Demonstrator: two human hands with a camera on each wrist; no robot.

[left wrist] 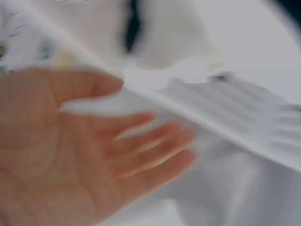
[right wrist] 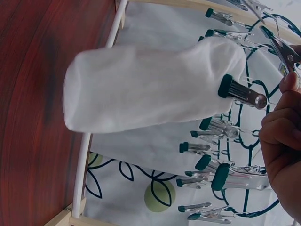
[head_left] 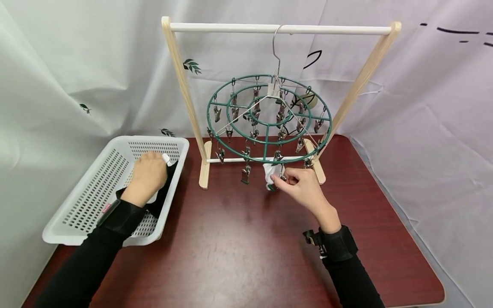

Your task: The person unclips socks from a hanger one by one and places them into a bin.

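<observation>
My left hand (head_left: 148, 173) is over the white basket (head_left: 86, 188), near a black cloth (head_left: 165, 192) and a small white piece (head_left: 166, 159). In the blurred left wrist view the left hand (left wrist: 103, 146) has its fingers extended and nothing between them. At the round green drying hanger (head_left: 267, 145), my right hand (head_left: 306, 188) pinches a metal clip (right wrist: 288, 54) between thumb and fingers. A white sock (right wrist: 141, 89) hangs next to it from another green-tipped clip (right wrist: 242, 92). In the head view the hanger and right hand partly cover the sock.
The hanger's hook (head_left: 275, 47) sits on the white bar (head_left: 231, 28) of a wooden stand (head_left: 181, 85). Several metal clips dangle around the rings. A dark red table (head_left: 231, 239) carries the stand and basket, with a pale printed curtain (head_left: 115, 64) behind.
</observation>
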